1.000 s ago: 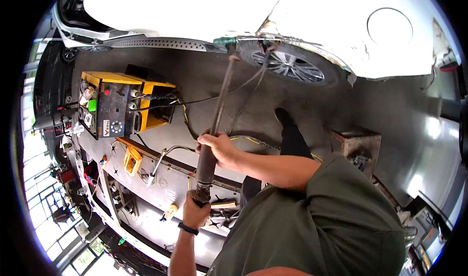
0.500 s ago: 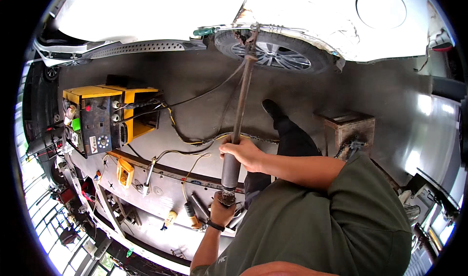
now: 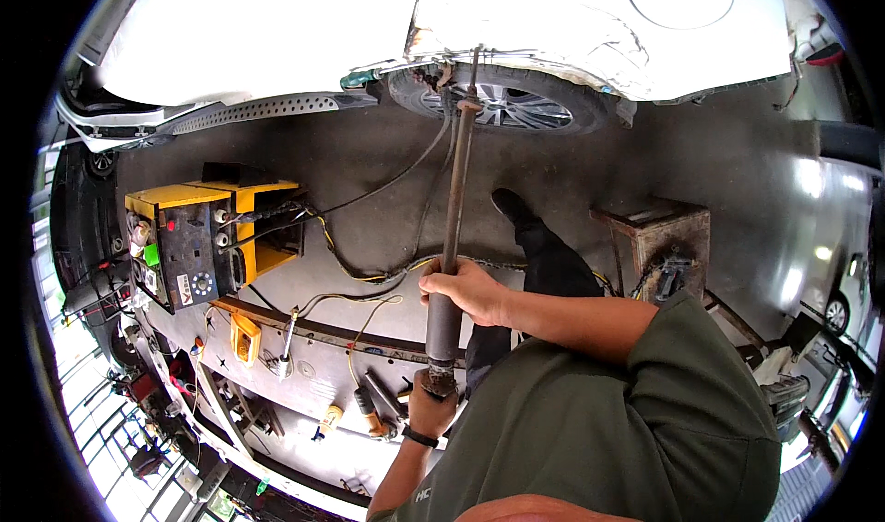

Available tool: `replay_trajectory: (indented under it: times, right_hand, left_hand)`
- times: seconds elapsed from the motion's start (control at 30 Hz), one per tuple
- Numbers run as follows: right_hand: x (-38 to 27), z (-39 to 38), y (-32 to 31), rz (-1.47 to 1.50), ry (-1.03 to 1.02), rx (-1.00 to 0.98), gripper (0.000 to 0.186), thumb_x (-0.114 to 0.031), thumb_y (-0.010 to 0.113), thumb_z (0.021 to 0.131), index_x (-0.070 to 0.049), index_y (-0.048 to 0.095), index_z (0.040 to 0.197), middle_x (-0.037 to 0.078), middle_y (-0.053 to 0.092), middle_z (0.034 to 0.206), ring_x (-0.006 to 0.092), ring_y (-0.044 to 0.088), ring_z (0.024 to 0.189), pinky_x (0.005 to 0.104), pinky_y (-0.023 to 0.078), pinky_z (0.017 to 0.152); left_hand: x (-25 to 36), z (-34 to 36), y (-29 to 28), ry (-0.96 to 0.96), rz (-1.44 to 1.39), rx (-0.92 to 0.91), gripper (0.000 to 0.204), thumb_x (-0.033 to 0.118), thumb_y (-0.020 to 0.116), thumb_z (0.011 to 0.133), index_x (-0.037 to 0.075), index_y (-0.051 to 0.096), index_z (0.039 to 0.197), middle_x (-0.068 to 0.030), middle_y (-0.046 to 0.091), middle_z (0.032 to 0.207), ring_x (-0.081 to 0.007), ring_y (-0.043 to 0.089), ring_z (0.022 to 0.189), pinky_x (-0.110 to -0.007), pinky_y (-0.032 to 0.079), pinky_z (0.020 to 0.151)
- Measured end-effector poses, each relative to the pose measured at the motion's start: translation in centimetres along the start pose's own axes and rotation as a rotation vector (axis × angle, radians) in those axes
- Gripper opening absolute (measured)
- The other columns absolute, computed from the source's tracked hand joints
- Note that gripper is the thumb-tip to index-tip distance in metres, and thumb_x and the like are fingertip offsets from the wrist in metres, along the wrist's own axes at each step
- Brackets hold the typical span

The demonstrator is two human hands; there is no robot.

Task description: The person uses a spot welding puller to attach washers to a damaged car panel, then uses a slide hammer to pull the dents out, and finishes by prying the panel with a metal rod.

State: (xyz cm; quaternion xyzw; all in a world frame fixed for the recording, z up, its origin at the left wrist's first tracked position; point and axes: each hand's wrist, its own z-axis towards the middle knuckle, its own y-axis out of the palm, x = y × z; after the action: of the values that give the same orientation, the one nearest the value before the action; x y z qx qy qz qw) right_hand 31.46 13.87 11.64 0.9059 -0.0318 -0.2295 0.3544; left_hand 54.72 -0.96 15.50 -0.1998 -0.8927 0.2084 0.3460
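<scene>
A grey workshop floor point(image 3: 719, 163) is seen from above, with a white car point(image 3: 516, 15) and its wheel point(image 3: 502, 107) at the top. A long rusty slide-hammer rod point(image 3: 454, 209) is held upright-looking in the view, its far end reaching the damaged wheel arch. The right hand point(image 3: 466, 290) is wrapped in a closed grip around the rod's sliding weight; the left hand point(image 3: 431, 407) is closed around the rod's near end. A yellow welding machine point(image 3: 207, 236) is set on the floor to the left, with cables point(image 3: 369, 273) trailing beside it.
</scene>
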Motion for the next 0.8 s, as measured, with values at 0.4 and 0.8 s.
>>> replay_trajectory:
  times: [0.4, 0.8]
  right_hand:
    - [-0.6, -3.3, 1.3, 0.241, -0.032, -0.14, 0.029, -0.012, 0.067, 0.091, -0.005, 0.056, 0.117, 0.012, 0.066, 0.09, 0.0237, 0.068, 0.083, 0.0393, 0.055, 0.079]
    - [-13.3, 2.6, -2.0, 0.248, -0.304, -0.117, 0.029, -0.029, 0.063, 0.092, -0.001, 0.059, 0.097, 0.014, 0.066, 0.082, 0.0285, 0.066, 0.077, 0.0442, 0.058, 0.072]
  left_hand:
    - [6.6, -6.4, -3.0, -0.059, 0.063, 0.06, 0.055, 0.019, 0.076, 0.079, 0.003, 0.047, 0.122, -0.0243, 0.071, 0.099, -0.0445, 0.07, 0.092, -0.05, 0.056, 0.078]
    - [11.5, -9.5, -8.2, -0.014, 0.147, 0.072, 0.053, 0.009, 0.07, 0.081, -0.005, 0.043, 0.125, -0.0261, 0.066, 0.102, -0.0428, 0.068, 0.093, -0.047, 0.055, 0.082]
